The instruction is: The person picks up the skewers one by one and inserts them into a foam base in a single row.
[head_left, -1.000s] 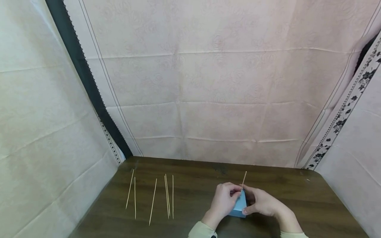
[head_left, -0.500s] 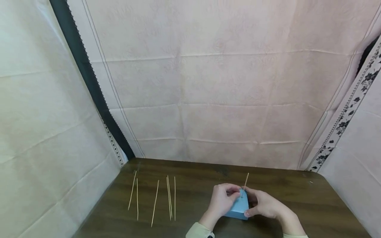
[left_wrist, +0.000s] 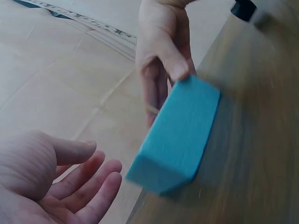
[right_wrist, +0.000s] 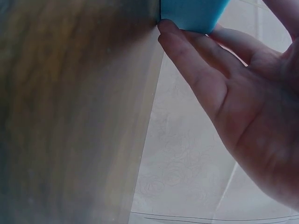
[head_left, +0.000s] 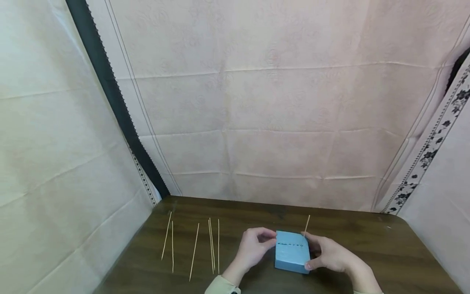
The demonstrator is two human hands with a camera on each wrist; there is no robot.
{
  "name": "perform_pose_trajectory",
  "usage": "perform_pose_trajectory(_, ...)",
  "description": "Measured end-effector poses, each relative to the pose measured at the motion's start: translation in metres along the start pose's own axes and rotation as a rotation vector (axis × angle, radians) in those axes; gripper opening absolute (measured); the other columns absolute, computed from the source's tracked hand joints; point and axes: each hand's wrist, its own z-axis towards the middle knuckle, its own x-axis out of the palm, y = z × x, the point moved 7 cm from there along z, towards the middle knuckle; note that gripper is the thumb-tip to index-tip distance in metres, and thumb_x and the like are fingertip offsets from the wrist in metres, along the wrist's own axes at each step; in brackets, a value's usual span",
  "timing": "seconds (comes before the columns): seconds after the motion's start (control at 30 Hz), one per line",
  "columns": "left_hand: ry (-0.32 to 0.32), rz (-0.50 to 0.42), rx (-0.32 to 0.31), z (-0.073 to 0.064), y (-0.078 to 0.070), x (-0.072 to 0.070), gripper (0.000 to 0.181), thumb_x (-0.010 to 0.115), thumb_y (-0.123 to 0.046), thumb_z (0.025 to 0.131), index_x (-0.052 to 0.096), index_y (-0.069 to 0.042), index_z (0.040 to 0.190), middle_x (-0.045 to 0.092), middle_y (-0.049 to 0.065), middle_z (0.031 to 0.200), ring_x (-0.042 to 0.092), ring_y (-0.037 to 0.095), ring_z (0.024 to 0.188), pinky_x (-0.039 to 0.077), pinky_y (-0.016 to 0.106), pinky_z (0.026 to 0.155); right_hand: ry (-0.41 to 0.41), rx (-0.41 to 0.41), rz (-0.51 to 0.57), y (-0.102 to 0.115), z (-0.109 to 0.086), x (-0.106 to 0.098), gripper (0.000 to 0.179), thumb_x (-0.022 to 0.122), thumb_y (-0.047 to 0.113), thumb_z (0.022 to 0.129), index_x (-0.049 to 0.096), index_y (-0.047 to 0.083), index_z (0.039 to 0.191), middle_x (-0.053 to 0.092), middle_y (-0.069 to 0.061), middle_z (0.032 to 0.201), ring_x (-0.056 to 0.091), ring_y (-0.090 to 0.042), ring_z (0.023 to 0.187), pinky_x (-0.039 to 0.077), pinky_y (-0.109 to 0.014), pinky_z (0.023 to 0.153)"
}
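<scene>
Blue block (head_left: 292, 255) with dark-dotted top

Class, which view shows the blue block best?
The head view: the blue block shows its top, with a row of dark marks, and near side. The left wrist view has it larger, but blurred and without marks; the right wrist view, only part.

Six sticks (head_left: 194, 252) lie on the left of the tabletop (head_left: 246, 213); to their right, the box (head_left: 291, 254) is between left hand (head_left: 254, 246) and right hand (head_left: 329, 254), another stick (head_left: 307, 225) near its far right corner. Cloth (head_left: 271, 122) hangs behind.
</scene>
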Motion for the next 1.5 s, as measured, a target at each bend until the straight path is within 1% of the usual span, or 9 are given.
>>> perform_pose_trajectory(0.17, 0.026, 0.011, -0.021, -0.008, 0.012, -0.031, 0.015, 0.082, -0.011, 0.095, 0.082, -0.007, 0.110, 0.079, -0.004, 0.098, 0.069, 0.009, 0.085, 0.057, 0.027, 0.073, -0.007, 0.004, 0.004, -0.002, -0.001, -0.001, 0.105, 0.095, 0.014, 0.080, 0.033, -0.012, 0.160, 0.057, -0.036, 0.145, 0.061, -0.050, 0.129, 0.049, -0.066, 0.104)
perform_pose_trajectory(0.4, 0.044, -0.062, -0.065, -0.023, 0.034, -0.090, 0.023, 0.079, -0.005, 0.096, 0.076, 0.006, 0.116, 0.077, 0.019, 0.108, 0.075, 0.025, 0.087, 0.062, 0.029, 0.074, -0.003, 0.001, -0.011, -0.001, 0.000, 0.001, 0.104, 0.095, 0.016, 0.081, 0.033, -0.011, 0.161, 0.059, -0.035, 0.143, 0.061, -0.051, 0.128, 0.048, -0.068, 0.104)
perform_pose_trajectory(0.5, 0.040, -0.066, -0.093, -0.029, 0.046, -0.109, 0.026, 0.078, -0.004, 0.096, 0.074, 0.008, 0.118, 0.076, 0.023, 0.110, 0.074, 0.025, 0.090, 0.062, 0.030, 0.074, -0.005, -0.002, -0.015, -0.001, 0.000, -0.001, 0.105, 0.095, 0.016, 0.080, 0.034, -0.011, 0.160, 0.059, -0.035, 0.144, 0.061, -0.050, 0.128, 0.048, -0.068, 0.103)
perform_pose_trajectory(0.57, 0.018, -0.015, -0.093, -0.030, 0.053, -0.119, 0.025, 0.079, -0.004, 0.095, 0.075, 0.008, 0.117, 0.077, 0.019, 0.106, 0.074, 0.023, 0.087, 0.062, 0.031, 0.072, 0.000, -0.008, -0.014, 0.000, 0.000, -0.001, 0.105, 0.095, 0.015, 0.080, 0.033, -0.011, 0.160, 0.058, -0.036, 0.145, 0.061, -0.050, 0.129, 0.049, -0.067, 0.103)
perform_pose_trajectory(0.7, -0.071, 0.203, -0.053, -0.028, 0.057, -0.136, 0.024, 0.085, -0.003, 0.089, 0.078, 0.002, 0.111, 0.078, 0.009, 0.097, 0.072, 0.017, 0.082, 0.059, 0.030, 0.072, 0.000, -0.009, -0.012, 0.000, -0.001, -0.002, 0.104, 0.095, 0.016, 0.080, 0.033, -0.011, 0.160, 0.058, -0.036, 0.145, 0.061, -0.050, 0.128, 0.050, -0.066, 0.103)
perform_pose_trajectory(0.77, -0.115, 0.280, -0.045, -0.026, 0.057, -0.142, 0.025, 0.087, -0.001, 0.086, 0.078, 0.002, 0.109, 0.078, 0.009, 0.095, 0.072, 0.017, 0.080, 0.059, 0.031, 0.072, 0.004, -0.006, 0.001, 0.000, -0.001, -0.002, 0.105, 0.094, 0.016, 0.081, 0.032, -0.012, 0.161, 0.057, -0.036, 0.144, 0.061, -0.051, 0.128, 0.050, -0.066, 0.102)
perform_pose_trajectory(0.9, -0.155, 0.327, -0.095, -0.021, 0.059, -0.149, 0.032, 0.088, 0.002, 0.082, 0.077, 0.003, 0.112, 0.075, 0.010, 0.095, 0.070, 0.017, 0.080, 0.059, 0.035, 0.071, 0.020, -0.010, 0.027, 0.000, -0.001, 0.000, 0.105, 0.093, 0.015, 0.083, 0.029, -0.012, 0.161, 0.056, -0.038, 0.145, 0.060, -0.053, 0.129, 0.051, -0.065, 0.102)
perform_pose_trajectory(1.1, -0.146, 0.347, -0.129, -0.016, 0.063, -0.148, 0.041, 0.090, 0.007, 0.077, 0.075, 0.005, 0.115, 0.073, 0.013, 0.099, 0.070, 0.022, 0.084, 0.060, 0.038, 0.072, 0.024, -0.014, 0.027, 0.001, -0.001, 0.000, 0.105, 0.093, 0.014, 0.083, 0.029, -0.013, 0.161, 0.056, -0.038, 0.144, 0.060, -0.053, 0.129, 0.051, -0.066, 0.102)
perform_pose_trajectory(1.5, -0.031, 0.290, -0.149, -0.010, 0.064, -0.120, 0.061, 0.088, 0.020, 0.066, 0.072, 0.004, 0.123, 0.070, 0.015, 0.104, 0.063, 0.023, 0.082, 0.056, 0.032, 0.067, 0.017, 0.009, 0.008, -0.003, 0.000, -0.001, 0.104, 0.093, 0.015, 0.083, 0.030, -0.011, 0.161, 0.059, -0.035, 0.142, 0.061, -0.051, 0.128, 0.051, -0.066, 0.102)
